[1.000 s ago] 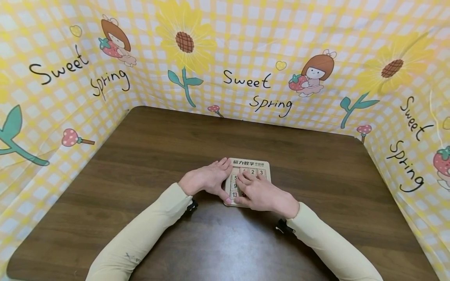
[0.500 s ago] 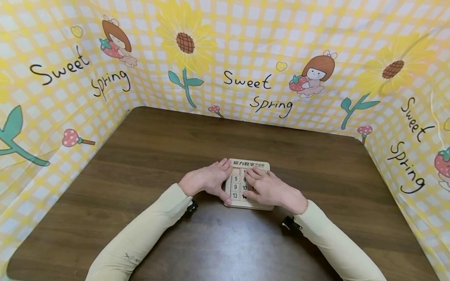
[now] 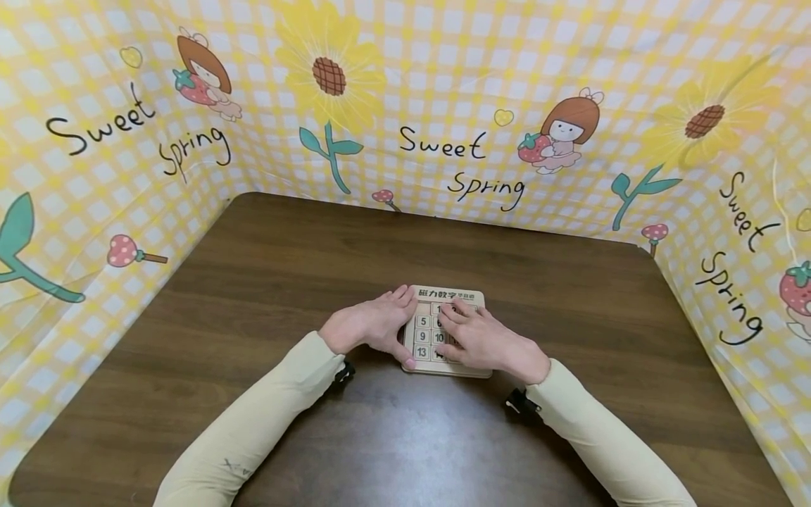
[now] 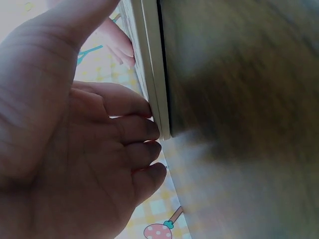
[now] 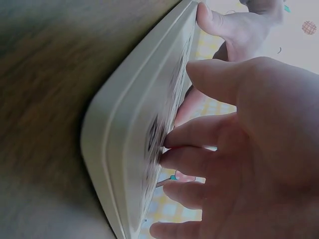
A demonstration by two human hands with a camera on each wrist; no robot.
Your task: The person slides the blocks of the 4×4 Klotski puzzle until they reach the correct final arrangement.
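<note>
A pale number sliding puzzle lies flat on the table, with dark Chinese lettering along its far end. Tiles 1, 5, 9, 10 and 13 can be read; the slot left of tile 1 holds no tile. My left hand rests on the puzzle's left side, thumb at the near corner and fingers at the far one. My right hand lies over the right part, covering the tiles there. In the right wrist view, fingertips touch the puzzle's face. The left wrist view has the puzzle's edge side-on against the left fingertips.
The brown wooden table stretches out on all sides of the puzzle. A yellow checked cloth with flowers and lettering stands as walls along the back, left and right.
My right hand has shifted rightward across the puzzle, uncovering tiles 9 and 10 and covering tiles 2 and 3. The left hand keeps its place.
</note>
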